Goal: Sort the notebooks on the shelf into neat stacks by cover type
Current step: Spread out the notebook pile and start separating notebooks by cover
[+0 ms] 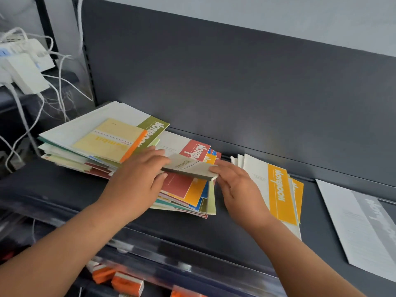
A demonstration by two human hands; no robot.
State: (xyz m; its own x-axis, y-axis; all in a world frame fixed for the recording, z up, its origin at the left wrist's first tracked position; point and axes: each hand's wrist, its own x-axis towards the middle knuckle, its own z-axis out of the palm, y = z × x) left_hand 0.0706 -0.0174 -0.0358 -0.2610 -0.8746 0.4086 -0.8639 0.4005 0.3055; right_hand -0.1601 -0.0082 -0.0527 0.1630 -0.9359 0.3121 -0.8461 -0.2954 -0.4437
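A small grey notebook (190, 168) with a dark spine hovers above the middle pile, tilted. My left hand (137, 179) grips its left end, thumb underneath. My right hand (237, 185) touches its right corner with straight fingers. Under it lies a messy pile (186, 189) of red, orange, blue and green covers. Further left, a taller untidy stack (85, 142) carries a yellow notebook with an orange spine (111, 140) and a white one with an olive band. On the right sits a stack of white notebooks with orange bands (278, 191). A white and grey notebook (362, 226) lies at the far right.
The dark grey shelf (182, 228) has a back panel (214, 82) close behind the piles. White cables and adapters (25, 67) hang at the far left. Orange and white boxes (126, 281) sit on the lower shelf behind a clear front strip.
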